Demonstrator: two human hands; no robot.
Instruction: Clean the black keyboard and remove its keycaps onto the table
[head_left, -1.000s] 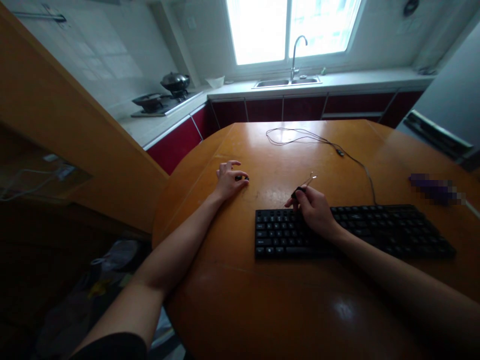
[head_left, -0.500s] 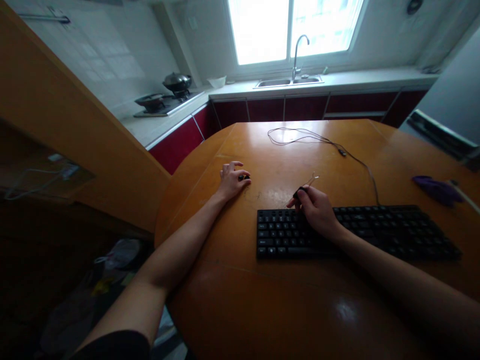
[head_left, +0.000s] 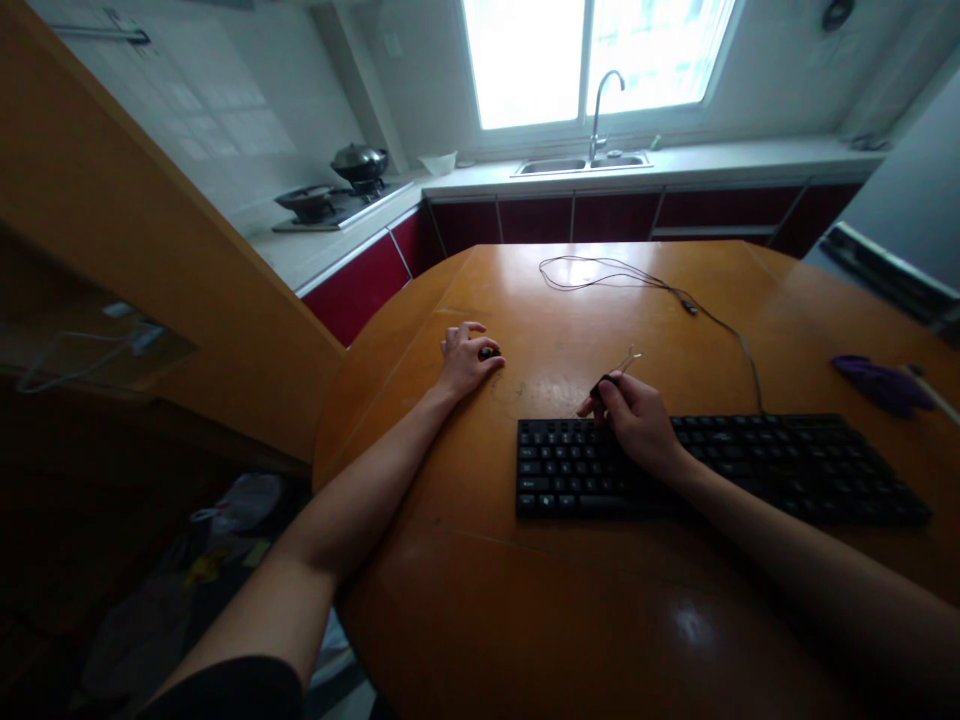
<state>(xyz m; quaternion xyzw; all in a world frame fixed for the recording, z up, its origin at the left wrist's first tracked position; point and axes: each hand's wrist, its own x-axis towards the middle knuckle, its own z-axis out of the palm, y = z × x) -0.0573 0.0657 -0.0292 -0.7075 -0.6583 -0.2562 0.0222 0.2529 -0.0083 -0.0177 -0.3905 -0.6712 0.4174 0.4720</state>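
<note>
My left hand (head_left: 463, 360) rests on the left part of the table, its thumb and index finger curled closed around a small black keycap (head_left: 490, 353). The keycap is partly covered by the fingers. In my right hand (head_left: 637, 415) is a keycap puller with a black handle (head_left: 602, 386), pinched between thumb and fingers. Its thin wire prongs (head_left: 630, 358) point up and away. Beneath that hand lies a black keyboard (head_left: 720, 470), its upper left keys partly hidden by the hand and forearm.
The keyboard's cable (head_left: 731, 330) runs back to a loose coil on the wooden table (head_left: 450, 600). A purple cloth-like item (head_left: 885, 385) lies at the right. Beyond stand a counter with a sink (head_left: 555, 167) and a stove (head_left: 345, 208); a wooden panel (head_left: 150, 200) rises at left.
The view has shifted slightly, moving the scene a little to the right. My left fingers have shifted slightly around the small black pieces. My right hand keeps its grip on the keycap puller.
</note>
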